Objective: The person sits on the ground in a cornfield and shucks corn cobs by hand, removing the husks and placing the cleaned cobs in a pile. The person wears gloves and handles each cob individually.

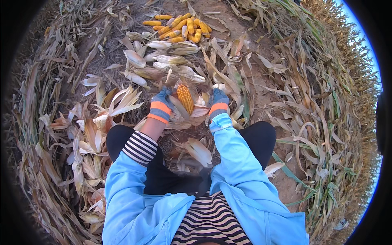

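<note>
A bare yellow corn cob point(185, 97) lies between my hands, its dry husk point(199, 112) peeled open around the base. My left hand point(161, 102), in a grey glove with orange bands, is closed on pale husk leaves at the cob's left side. A short stalk-like piece point(168, 76) sticks up just beyond its fingers. On the cob's right, my right hand point(219, 98), in a matching glove, has curled fingers beside the loosened husk. What its fingertips touch is hidden. Another pale husk point(221, 88) shows just past those fingers.
Several unhusked ears point(171, 59) lie ahead of my hands, with a pile of bare yellow cobs point(183, 27) beyond. Stripped husks point(95, 137) heap up at left. Dry stalks point(306, 92) line the right. A loose husk point(197, 151) lies between my knees.
</note>
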Demonstrator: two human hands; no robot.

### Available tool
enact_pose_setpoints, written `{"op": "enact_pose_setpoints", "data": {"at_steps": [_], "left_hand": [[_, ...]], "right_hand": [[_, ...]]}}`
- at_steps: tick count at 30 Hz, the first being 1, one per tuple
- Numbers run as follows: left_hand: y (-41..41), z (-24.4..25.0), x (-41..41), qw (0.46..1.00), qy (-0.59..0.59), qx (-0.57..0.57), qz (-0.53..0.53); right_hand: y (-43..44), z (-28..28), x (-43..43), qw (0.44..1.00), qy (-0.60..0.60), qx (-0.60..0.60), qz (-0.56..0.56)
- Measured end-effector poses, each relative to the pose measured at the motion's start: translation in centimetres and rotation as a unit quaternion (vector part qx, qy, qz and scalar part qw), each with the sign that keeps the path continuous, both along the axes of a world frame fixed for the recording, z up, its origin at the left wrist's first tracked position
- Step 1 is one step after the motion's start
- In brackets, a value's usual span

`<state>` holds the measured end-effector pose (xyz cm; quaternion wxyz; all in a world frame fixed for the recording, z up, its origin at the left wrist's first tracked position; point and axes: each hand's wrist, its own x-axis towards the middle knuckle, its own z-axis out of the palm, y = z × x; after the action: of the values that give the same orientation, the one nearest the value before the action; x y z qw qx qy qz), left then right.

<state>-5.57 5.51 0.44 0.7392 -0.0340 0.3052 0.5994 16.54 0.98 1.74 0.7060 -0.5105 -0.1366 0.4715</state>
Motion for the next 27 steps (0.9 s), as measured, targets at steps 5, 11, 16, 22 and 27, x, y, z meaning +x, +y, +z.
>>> {"op": "enact_pose_setpoints", "data": {"at_steps": [5, 11, 16, 22, 27], "left_hand": [[2.2, 2.9, 0.3, 0.963, 0.195, 0.182, -0.043], [-0.3, 5.3, -4.5, 0.569, 0.787, 0.213, -0.109], [-0.1, 5.7, -3.2, 0.722, 0.648, 0.234, -0.068], [3.7, -1.8, -4.6, 0.847, 0.492, 0.190, -0.063], [-1.5, 5.6, 0.6, 0.776, 0.562, 0.282, -0.049]], "right_hand": [[-0.7, -16.1, 14.4, 0.866, -0.494, 0.017, -0.074], [-1.9, -10.8, 6.0, 0.879, -0.434, -0.197, 0.005], [-3.8, 0.0, 3.7, 0.737, -0.646, -0.195, 0.035], [-3.0, 7.3, -1.2, 0.798, -0.587, 0.111, 0.073], [-2.8, 7.3, -5.9, 0.891, -0.417, 0.015, 0.179]]}}
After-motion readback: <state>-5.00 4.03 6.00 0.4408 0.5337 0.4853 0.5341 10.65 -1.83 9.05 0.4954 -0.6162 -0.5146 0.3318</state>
